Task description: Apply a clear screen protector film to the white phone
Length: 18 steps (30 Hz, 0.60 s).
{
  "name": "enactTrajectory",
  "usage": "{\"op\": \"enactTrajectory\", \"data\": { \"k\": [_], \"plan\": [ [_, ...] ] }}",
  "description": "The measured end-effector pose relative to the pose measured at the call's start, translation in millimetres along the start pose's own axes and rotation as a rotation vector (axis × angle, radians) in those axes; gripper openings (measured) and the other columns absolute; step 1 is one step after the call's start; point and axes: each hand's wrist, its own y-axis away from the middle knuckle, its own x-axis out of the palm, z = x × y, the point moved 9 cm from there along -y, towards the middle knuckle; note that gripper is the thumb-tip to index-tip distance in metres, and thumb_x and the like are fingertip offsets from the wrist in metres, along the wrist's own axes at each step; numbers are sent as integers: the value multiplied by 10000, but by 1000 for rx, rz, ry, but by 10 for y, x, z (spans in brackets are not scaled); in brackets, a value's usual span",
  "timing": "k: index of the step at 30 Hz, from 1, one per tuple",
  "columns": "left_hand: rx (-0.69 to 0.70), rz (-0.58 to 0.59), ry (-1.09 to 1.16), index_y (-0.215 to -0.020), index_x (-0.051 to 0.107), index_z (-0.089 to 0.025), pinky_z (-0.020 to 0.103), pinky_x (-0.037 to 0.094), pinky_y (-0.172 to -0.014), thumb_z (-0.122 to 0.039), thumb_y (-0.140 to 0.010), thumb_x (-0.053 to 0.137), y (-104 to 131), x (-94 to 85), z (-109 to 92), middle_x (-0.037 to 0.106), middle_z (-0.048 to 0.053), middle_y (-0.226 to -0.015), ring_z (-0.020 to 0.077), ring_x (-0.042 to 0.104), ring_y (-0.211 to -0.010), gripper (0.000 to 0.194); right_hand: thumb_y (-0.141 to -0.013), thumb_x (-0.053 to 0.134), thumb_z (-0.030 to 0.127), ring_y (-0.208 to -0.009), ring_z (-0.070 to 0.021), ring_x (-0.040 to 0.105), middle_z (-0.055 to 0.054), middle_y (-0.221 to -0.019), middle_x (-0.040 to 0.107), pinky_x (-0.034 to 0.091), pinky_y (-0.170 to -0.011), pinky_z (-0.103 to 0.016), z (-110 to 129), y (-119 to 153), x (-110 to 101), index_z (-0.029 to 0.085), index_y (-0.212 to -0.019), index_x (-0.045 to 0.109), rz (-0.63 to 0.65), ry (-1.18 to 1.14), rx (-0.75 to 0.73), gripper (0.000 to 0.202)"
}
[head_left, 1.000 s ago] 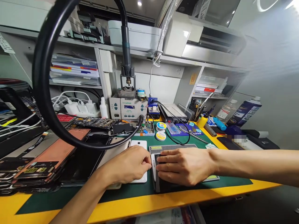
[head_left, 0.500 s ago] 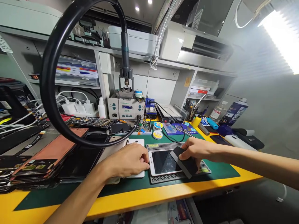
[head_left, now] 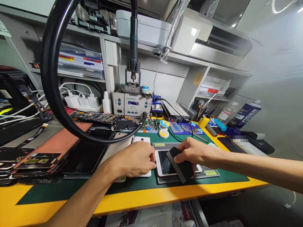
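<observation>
Over the white-framed smartphone (head_left: 163, 161), the right hand's grip (head_left: 193, 152) pinches a grey-edged black card (head_left: 182, 168), while beside the phone's left end the left hand (head_left: 135, 159) curls, its hold unclear.

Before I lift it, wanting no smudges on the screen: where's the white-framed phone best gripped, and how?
Pinch the phone by its long edges near the left end, probably from the left: it lies flat, screen up, and the black pad hides its middle.
</observation>
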Motion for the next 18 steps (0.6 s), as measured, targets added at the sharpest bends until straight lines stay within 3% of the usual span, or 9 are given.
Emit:
{"op": "enactTrajectory", "data": {
  "k": [5, 11, 18],
  "plan": [
    [29, -1, -14, -565, 603, -213, 241, 294, -499, -285, -694, 554, -3, 7, -18, 542, -39, -524, 110, 427, -520, 155, -658, 636, 153, -376, -121, 551, 8, -468, 615, 361, -309, -168, 206, 69, 169, 150, -567, 610, -3, -19, -26, 95],
    [29, 0, -15, -601, 608, -218, 230, 308, -473, -289, -693, 559, 9, -19, -13, 610, -37, -574, 111, 479, -527, 126, -668, 651, 135, -351, -93, 534, 48, -394, 546, 282, -289, -128, 336, 133, 230, 154, -552, 598, -92, -19, -29, 129],
    [37, 19, -2, -595, 606, -213, 232, 316, -462, -279, -677, 571, -1, 11, 4, 606, -36, -563, 113, 493, -522, 112, -688, 643, 113, -384, -152, 591, 27, -428, 570, 504, -347, -217, 292, 33, 391, 155, -578, 560, -36, -166, -25, 144]
  ]
}}
